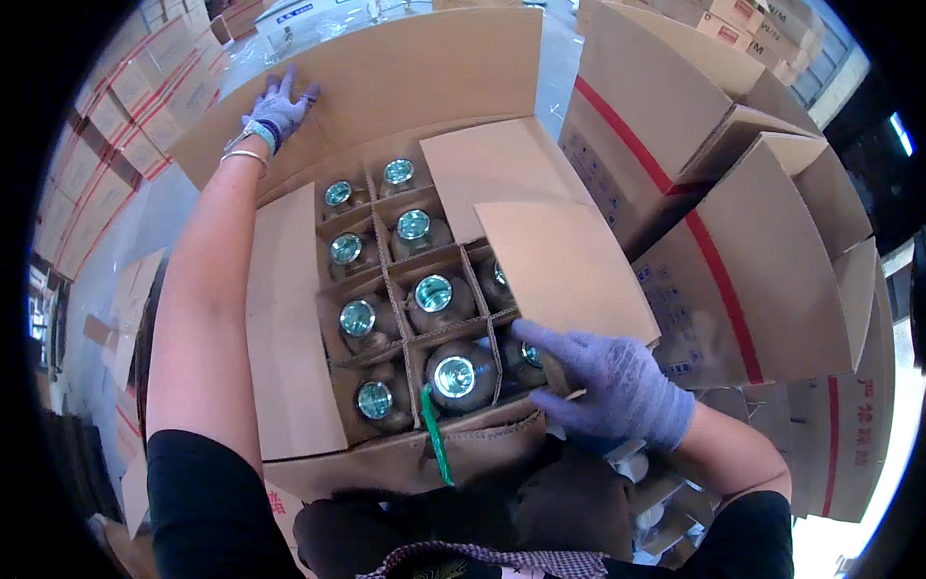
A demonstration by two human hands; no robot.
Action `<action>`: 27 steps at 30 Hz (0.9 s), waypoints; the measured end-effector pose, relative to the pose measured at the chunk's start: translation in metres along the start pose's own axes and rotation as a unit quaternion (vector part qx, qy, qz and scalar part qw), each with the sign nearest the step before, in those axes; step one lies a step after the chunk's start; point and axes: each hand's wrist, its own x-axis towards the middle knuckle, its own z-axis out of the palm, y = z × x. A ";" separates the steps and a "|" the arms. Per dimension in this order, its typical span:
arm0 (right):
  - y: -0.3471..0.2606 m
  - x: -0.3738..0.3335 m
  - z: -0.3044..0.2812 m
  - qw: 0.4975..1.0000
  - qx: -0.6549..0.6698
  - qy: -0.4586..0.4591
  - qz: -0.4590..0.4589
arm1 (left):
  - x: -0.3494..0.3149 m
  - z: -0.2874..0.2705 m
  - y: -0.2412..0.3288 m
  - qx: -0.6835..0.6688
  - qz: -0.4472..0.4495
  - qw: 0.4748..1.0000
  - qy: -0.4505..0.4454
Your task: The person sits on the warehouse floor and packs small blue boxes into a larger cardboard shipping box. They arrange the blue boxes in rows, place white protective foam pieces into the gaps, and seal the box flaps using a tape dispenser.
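Note:
An open cardboard carton (386, 473) stands in front of me, split by cardboard dividers (394, 289). Its compartments hold several rounded, dark glass-like vessels (453, 376) with shiny greenish-silver round tops; their exact kind is unclear. At the far left, my left hand (275, 108) in a pale purple glove lies with fingers spread on the raised far flap (415, 77). My right hand (617, 386), gloved alike, is at the near right corner, thumb and fingers apart around the cardboard edge below the right flap (569, 270). A green strip (436, 439) hangs over the near wall.
Two open cartons with red stripes (666, 106) (762, 261) stand close on the right. Stacked cartons (135, 116) rise at the far left. Clear plastic wrap (253, 50) lies beyond the far flap. The left inner flap (289, 328) is folded outward.

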 end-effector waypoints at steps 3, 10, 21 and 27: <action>0.012 0.015 0.014 0.999 0.041 -0.036 0.003 | -0.007 -0.026 0.023 0.078 -0.020 0.989 0.123; 0.057 0.029 0.042 0.987 0.122 -0.062 0.083 | 0.041 -0.014 -0.009 -0.015 0.138 0.970 0.200; 0.066 0.031 0.058 0.982 0.182 0.024 0.050 | 0.053 0.146 -0.006 0.412 0.264 0.860 -0.143; 0.075 0.034 0.024 0.940 0.305 -0.031 0.152 | 0.019 0.157 0.020 -0.046 0.120 0.893 -0.430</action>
